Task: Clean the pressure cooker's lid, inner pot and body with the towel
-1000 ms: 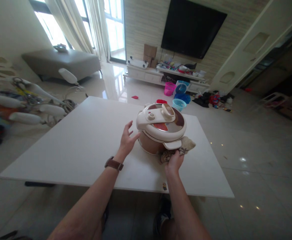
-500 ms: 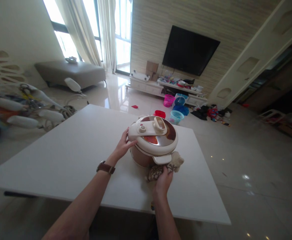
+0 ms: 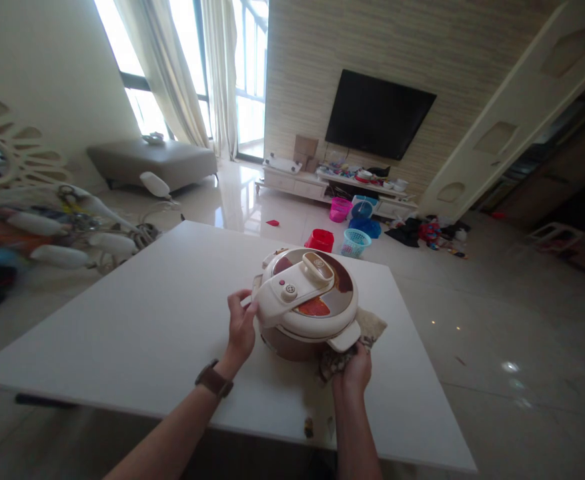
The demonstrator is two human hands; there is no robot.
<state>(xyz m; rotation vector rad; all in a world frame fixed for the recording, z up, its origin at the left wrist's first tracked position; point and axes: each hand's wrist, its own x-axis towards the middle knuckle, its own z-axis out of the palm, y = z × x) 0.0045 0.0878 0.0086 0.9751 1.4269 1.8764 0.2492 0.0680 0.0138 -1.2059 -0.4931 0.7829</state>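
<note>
An electric pressure cooker with a cream lid and brownish body stands on the white table. Its lid carries a cream handle, a round knob and a shiny panel. At its left edge, my left hand has its fingers bent round the side handle. My right hand grips a patterned cloth by the cooker's front right side, just under the other side handle. Part of the cloth is bunched in the fingers and part spreads out beyond the handle. The cooker's lower back is hidden.
Near the table's front edge lies a small brown object. Beyond the table, a red bucket, a light blue basket and a pink basket stand on the floor. A chandelier-like lamp is at the left.
The cooker has turned, its lid handle now slanting more. My left hand has shifted from the lid's edge to the side handle; my right hand and the cloth have moved right.
</note>
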